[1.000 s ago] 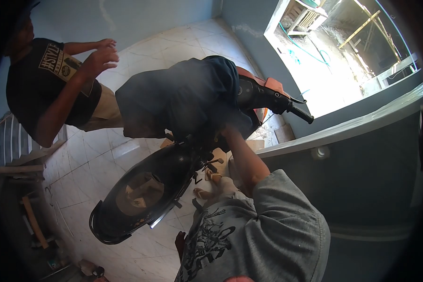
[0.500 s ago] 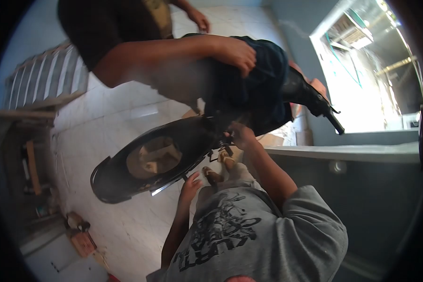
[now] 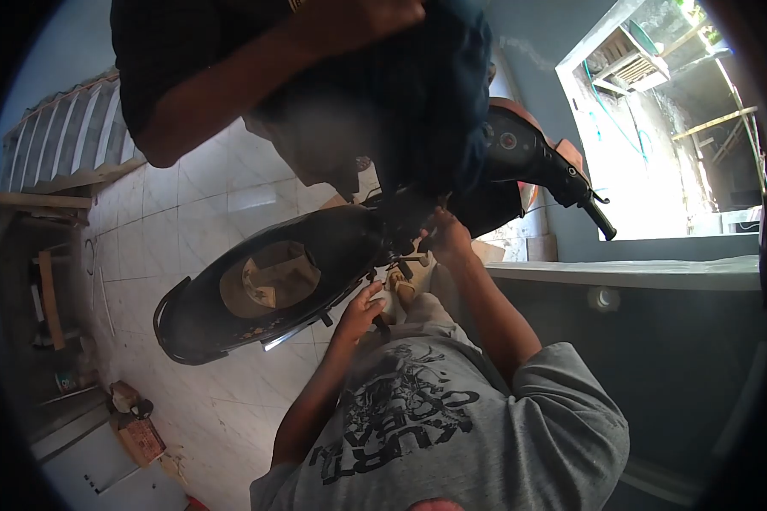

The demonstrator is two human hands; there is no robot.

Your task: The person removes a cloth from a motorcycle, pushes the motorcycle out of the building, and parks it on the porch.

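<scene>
A black motorcycle (image 3: 349, 226) stands in front of me, its seat end to the left and its handlebar (image 3: 584, 192) to the right. A brown cap (image 3: 285, 272) lies on the seat. My right hand (image 3: 446, 238) reaches to the middle of the motorcycle, just ahead of the seat. Its fingers are curled in there, and what they grip is hidden. Held low beside the near side of the seat, my left hand (image 3: 360, 315) has its fingers stretched and holds nothing. Dark blue cloth (image 3: 435, 94) by a co-worker covers the motorcycle's middle.
A co-worker's arm (image 3: 256, 72) extends over the far side of the motorcycle. A window opening (image 3: 639, 128) is at the upper right, above a ledge (image 3: 639, 272). Corrugated sheets (image 3: 68, 136) lean at the left. A cardboard box (image 3: 141, 439) sits on the tiled floor (image 3: 247, 200).
The co-worker's arm and dark cloth have risen, uncovering the handlebar's gauge. My left hand has moved up and right, closer to the motorcycle's middle. My right hand stays in about the same place.
</scene>
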